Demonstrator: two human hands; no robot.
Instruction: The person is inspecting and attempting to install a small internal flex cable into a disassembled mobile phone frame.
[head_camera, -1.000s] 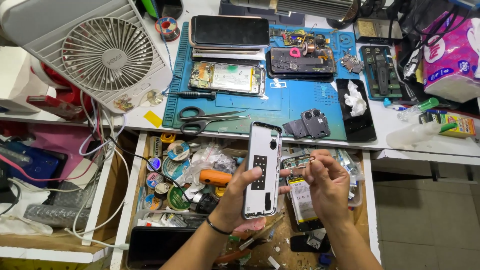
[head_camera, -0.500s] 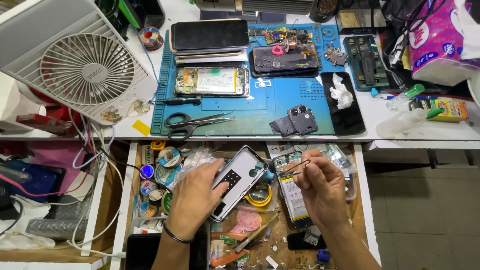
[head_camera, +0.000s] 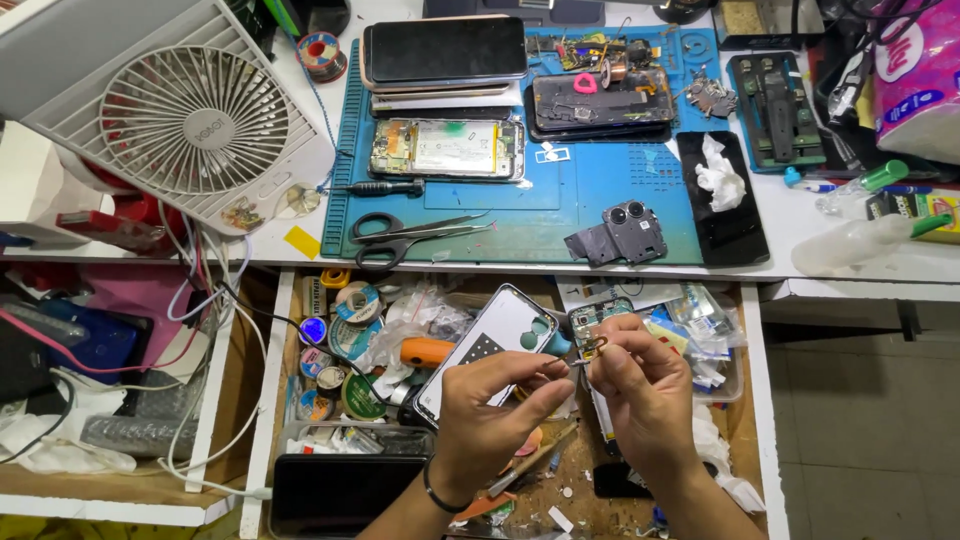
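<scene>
A: Left hand?
B: Fingers curled, pinching a white phone back cover tilted toward 11 o'clock over the open drawer.
A: Right hand?
B: Nearly closed, fingertips pinching a tiny metal part at the cover's 3 o'clock. Blue mat on the surface, 12 o'clock.
</scene>
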